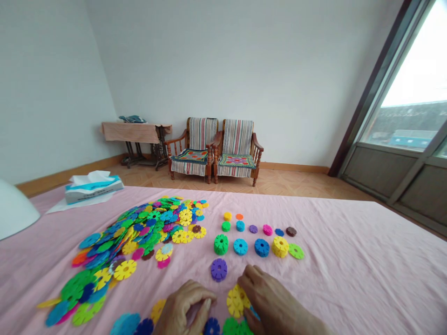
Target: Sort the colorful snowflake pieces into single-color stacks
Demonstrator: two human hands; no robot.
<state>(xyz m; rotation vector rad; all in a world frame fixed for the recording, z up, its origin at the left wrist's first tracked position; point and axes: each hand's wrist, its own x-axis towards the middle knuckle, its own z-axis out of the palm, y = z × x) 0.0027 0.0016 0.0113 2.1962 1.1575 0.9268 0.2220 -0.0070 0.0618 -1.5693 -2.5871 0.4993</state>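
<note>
Notched plastic discs, like snowflake building pieces, lie on a pink cloth. My left hand is low in the middle, thumb and index finger curled close together; anything pinched there is hidden. Just right of it, my right hand curls its fingers over the right edge of some yellow discs. Its thumb is near green discs. A dark blue disc lies between the hands. Beyond them are a purple disc stack, a green stack, a light blue stack, a blue stack and a yellow stack.
A large mixed heap of discs spreads over the left side. Smaller discs, including a pink one and a brown one, sit in rows behind the stacks. A tissue box and a white rounded object stand farther left.
</note>
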